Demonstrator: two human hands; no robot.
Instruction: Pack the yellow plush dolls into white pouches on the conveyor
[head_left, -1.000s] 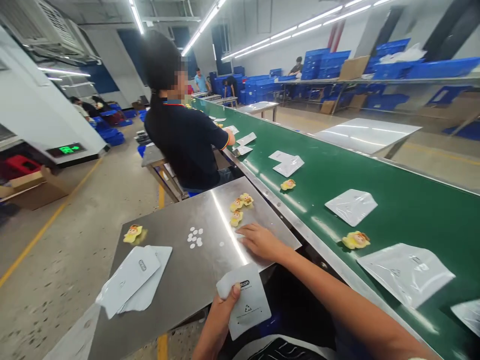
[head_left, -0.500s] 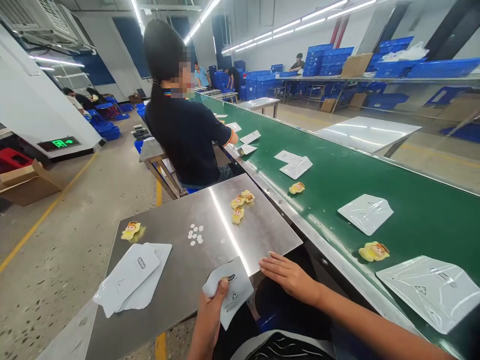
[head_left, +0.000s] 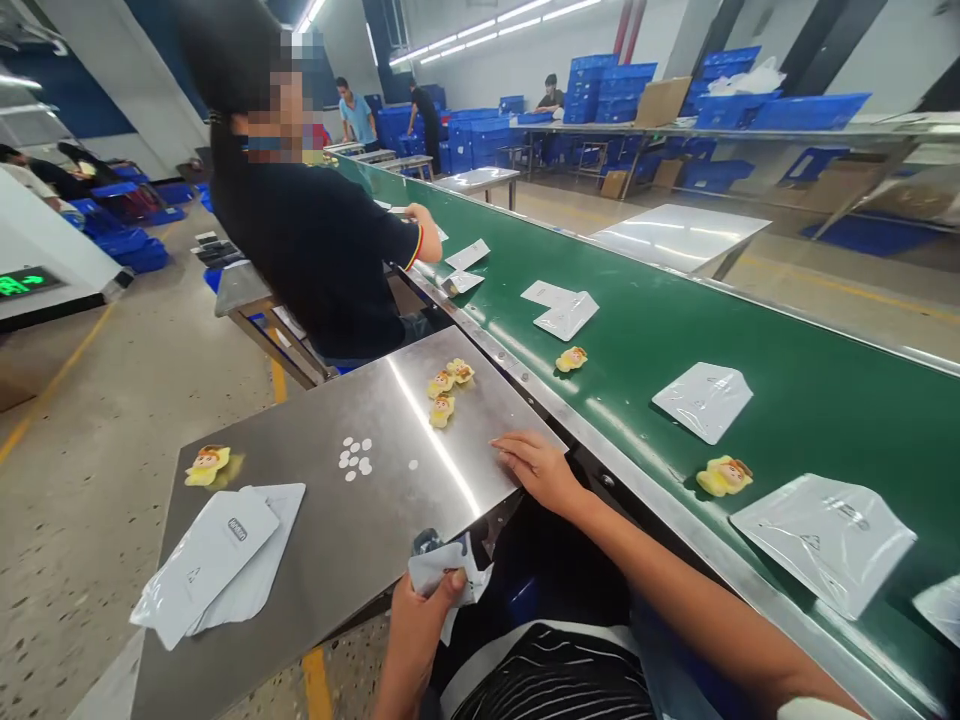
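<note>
White pouch [head_left: 442, 570], bent and puckered, is pinched between thumb and fingers of the person's left hand [head_left: 417, 622], at the near edge of a steel table [head_left: 330, 550]. The right hand [head_left: 546, 474] is by the table's right-hand corner, fingers stretched and close together; I can't tell whether they touch the metal. Beyond them three yellow figures [head_left: 441, 384] cluster, with small white discs [head_left: 354, 461] farther left, then a lone yellow figure [head_left: 206, 466] near overlapping flat pouches [head_left: 214, 545]. Alongside, a green belt [head_left: 637, 325] carries more pouches and figures; a dark-shirted co-worker [head_left: 315, 250] sits beside it.
</note>
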